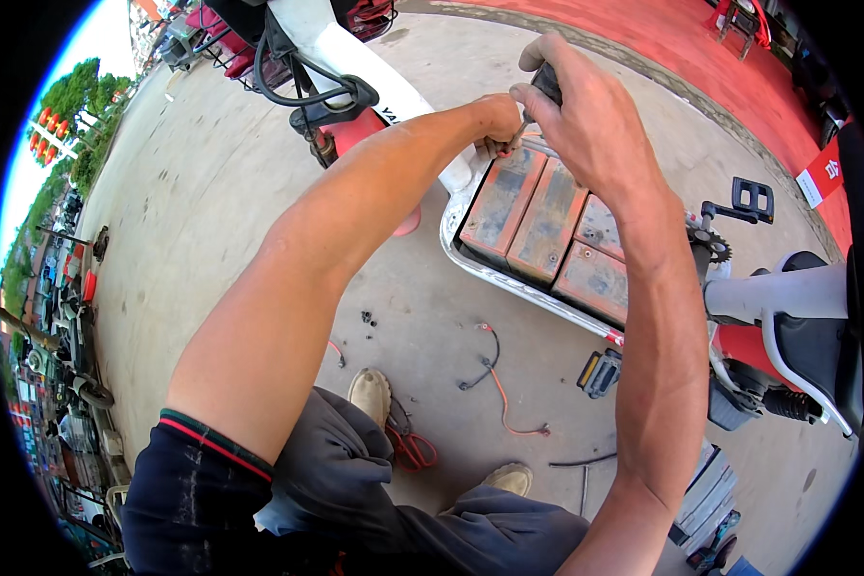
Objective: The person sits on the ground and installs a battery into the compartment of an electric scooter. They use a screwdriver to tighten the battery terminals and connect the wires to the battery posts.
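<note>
My right hand (600, 134) is closed around the dark handle of a screwdriver (546, 83), whose shaft points down toward the far end of the battery tray. Close beside the shaft, my left hand (495, 119) has its fingers pinched low over the far edge of the batteries. A small red bit shows under those fingertips, but what they hold is mostly hidden. Several worn batteries (543, 219) with orange-red edges and dusty grey tops sit side by side in the white-rimmed tray (518, 284) of an electric bike. My right forearm covers part of them.
The bike's white frame tube (365, 72) rises beyond my left arm. A pedal (753, 200) and crank stick out at right. On the ground lie loose cables (497, 384), red-handled scissors (413, 449), another pedal (600, 372) and grey blocks (708, 499) near my feet.
</note>
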{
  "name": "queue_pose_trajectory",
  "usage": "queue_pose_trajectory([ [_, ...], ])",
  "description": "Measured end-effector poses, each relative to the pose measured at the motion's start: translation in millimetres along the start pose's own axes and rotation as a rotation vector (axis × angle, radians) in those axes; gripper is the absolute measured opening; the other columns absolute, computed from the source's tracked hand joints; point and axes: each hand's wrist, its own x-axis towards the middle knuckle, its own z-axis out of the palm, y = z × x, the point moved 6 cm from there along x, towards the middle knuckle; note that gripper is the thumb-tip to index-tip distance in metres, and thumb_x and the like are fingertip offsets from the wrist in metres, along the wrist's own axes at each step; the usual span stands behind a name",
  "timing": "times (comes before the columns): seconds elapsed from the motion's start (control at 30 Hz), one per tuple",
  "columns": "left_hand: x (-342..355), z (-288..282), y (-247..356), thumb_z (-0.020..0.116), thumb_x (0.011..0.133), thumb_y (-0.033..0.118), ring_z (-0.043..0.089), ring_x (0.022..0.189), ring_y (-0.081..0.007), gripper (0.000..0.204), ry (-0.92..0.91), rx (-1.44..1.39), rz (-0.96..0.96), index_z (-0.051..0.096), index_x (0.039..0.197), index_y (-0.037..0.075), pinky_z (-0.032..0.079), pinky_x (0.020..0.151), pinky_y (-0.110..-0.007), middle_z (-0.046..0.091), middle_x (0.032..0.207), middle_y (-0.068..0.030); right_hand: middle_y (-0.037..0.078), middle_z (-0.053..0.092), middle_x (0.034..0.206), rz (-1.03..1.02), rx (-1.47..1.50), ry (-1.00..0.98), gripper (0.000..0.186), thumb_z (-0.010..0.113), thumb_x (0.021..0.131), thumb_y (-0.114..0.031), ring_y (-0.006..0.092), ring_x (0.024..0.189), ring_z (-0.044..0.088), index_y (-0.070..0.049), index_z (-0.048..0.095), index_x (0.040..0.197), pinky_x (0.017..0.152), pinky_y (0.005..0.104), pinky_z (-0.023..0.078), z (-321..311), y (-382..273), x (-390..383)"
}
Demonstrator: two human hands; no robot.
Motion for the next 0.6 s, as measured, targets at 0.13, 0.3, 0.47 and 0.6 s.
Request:
queue_pose_trajectory([
  [0.13, 0, -2, -6, 0.072, 0.098, 0.017, 0.075, 0.063, -0.0259, 0.024, 0.017, 0.011, 0.002, 0.074, 0.081, 0.001, 0.066, 0.060, -0.041, 0.075, 0.076, -0.0126, 0.021, 0.070, 0.096, 0.069, 0.010, -0.041, 0.027, 0.072, 0.096, -0.016, 0.0394, 0.090, 0.068, -0.004, 0.059, 0.116, 0.082, 0.0479, 0.053, 0, 1, 13],
  [0.3, -15, 0, 3, 0.070, 0.097, 0.011, 0.074, 0.064, -0.0246, 0.011, 0.016, -0.072, 0.004, 0.076, 0.092, 0.003, 0.066, 0.059, -0.042, 0.075, 0.079, -0.0133, 0.020, 0.069, 0.089, 0.128, 0.090, -0.083, 0.026, 0.072, 0.097, -0.016, 0.0327, 0.080, 0.070, -0.002, 0.058, 0.114, 0.077, 0.0452, 0.054, 5, 8, 25],
  [0.47, -24, -25, -7, 0.066, 0.093, 0.004, 0.075, 0.073, -0.0243, 0.025, 0.206, 0.502, 0.102, 0.073, 0.118, 0.002, 0.065, 0.070, -0.038, 0.074, 0.080, -0.0137, 0.019, 0.068, 0.088, 0.130, 0.117, -0.111, 0.025, 0.072, 0.097, -0.016, 0.0311, 0.076, 0.070, 0.001, 0.058, 0.110, 0.075, 0.0452, 0.053, 14, -4, 37],
  [0.6, -88, 9, 3, 0.070, 0.089, 0.013, 0.074, 0.107, -0.0423, 0.033, 0.530, -0.342, 0.120, 0.072, 0.114, -0.008, 0.059, 0.097, -0.045, 0.075, 0.109, -0.0286, 0.018, 0.069, 0.088, 0.173, 0.037, -0.097, 0.024, 0.072, 0.097, -0.016, 0.0302, 0.076, 0.070, 0.000, 0.058, 0.109, 0.076, 0.0444, 0.053, 5, 15, 31],
])
